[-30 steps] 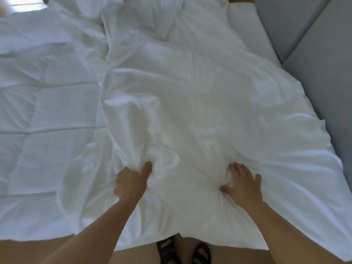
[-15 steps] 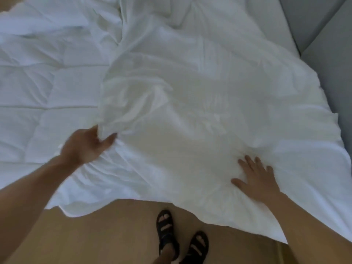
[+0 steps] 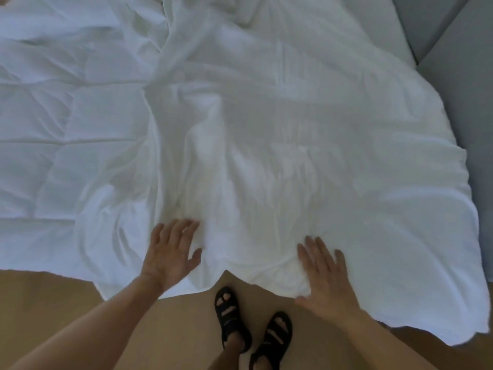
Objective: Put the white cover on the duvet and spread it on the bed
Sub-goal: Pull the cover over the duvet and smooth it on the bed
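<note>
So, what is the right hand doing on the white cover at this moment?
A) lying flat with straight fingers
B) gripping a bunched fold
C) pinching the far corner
A: the right hand lies flat on the white cover, its fingers straight and spread.

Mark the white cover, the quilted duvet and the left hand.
white cover [image 3: 333, 161], head view, its smooth middle stretch.
quilted duvet [image 3: 80, 166], head view, a stitched panel left of the cover.
left hand [image 3: 170, 252], head view, back of the hand.
</note>
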Motion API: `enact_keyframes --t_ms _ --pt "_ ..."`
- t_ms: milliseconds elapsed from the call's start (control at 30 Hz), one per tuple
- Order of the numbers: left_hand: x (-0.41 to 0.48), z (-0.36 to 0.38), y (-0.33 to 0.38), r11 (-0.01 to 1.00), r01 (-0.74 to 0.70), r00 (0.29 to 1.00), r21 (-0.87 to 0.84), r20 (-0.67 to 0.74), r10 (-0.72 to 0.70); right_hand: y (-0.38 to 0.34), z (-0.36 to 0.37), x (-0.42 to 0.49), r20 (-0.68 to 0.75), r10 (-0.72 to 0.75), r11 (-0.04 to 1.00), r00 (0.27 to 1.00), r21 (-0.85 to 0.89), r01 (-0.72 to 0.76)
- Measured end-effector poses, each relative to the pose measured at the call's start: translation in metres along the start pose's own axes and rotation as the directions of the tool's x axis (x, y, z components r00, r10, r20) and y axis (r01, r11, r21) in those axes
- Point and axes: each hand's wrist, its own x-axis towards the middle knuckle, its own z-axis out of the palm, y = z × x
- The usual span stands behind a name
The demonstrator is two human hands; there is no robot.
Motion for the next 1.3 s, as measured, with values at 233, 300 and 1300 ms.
enact_keyframes --t_ms 233,300,1300 --pt "-0.019 0.034 -0.027 0.969 0.142 0.837 0.200 0.499 -0.226 0.031 0.018 -0.005 -0.256 0.143 0.987 0.956 0.109 -0.119" --pt "0.000 0.040 -0.029 0.959 0.148 0.824 0.240 0.506 -0.254 0.033 0.008 -0.003 -0.360 0.205 0.972 0.910 0.183 -0.147" --pt "-0.064 -0.053 -0.179 0.953 -0.072 0.957 0.293 0.290 -0.017 0.041 -0.076 -0.063 -0.560 0.273 0.913 0.782 -0.104 -0.394"
